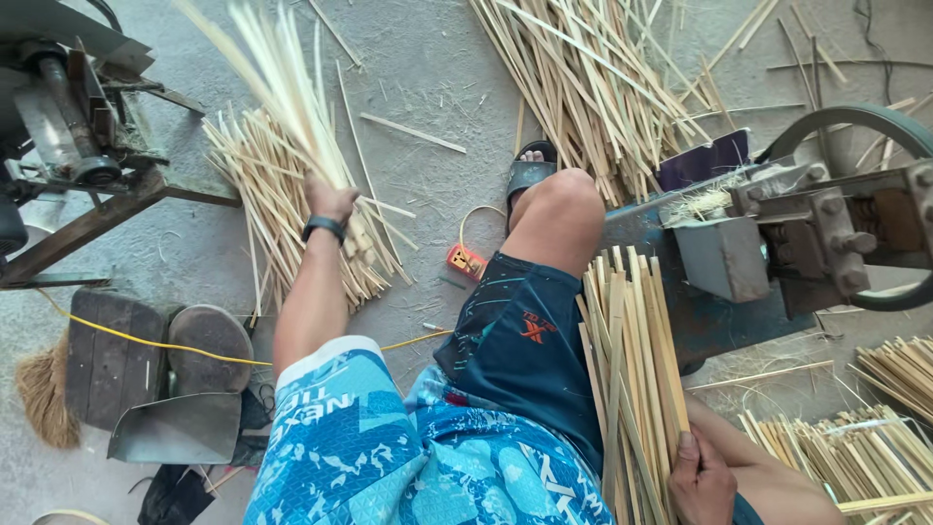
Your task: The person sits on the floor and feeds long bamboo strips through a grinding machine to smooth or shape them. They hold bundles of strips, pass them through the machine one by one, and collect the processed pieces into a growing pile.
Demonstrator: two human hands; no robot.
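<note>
My left hand (328, 201), with a black band on the wrist, grips a bunch of thin pale bamboo strips (277, 83) that fans up and away from it, over a pile of strips on the floor (262, 194). At the bottom right my right hand (702, 476) rests on a bundle of bamboo slats (632, 360) lying along my thigh. The bundle's far end points at the inlet of a grey and blue machine (739, 243). My knee (556, 209) and sandalled foot (530, 170) show in the middle.
A second machine on a wooden frame (78, 117) stands at the upper left. A large heap of slats (583, 78) lies at the top centre and more bundles (865, 437) at the lower right. An orange plug block (465, 261), a yellow cable (146, 338), a metal scoop (180, 428) and a brush (44, 389) sit on the concrete floor.
</note>
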